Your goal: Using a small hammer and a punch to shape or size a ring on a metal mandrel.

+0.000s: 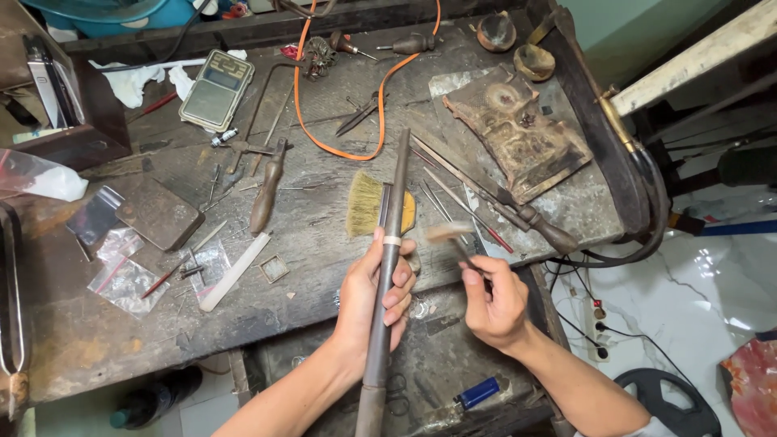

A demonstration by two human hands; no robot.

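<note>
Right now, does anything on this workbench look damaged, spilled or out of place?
Nothing looks spilled. The flat block at the back right is heavily charred, and the small hammer in the right hand is blurred.

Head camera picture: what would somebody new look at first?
First, the long grey tapered metal rod standing up in the middle, gripped by the left hand. Beside it, the right hand holds a small hammer, blurred, close to the rod. Behind them, a bright orange cable loops across the cluttered, worn wooden workbench.
</note>
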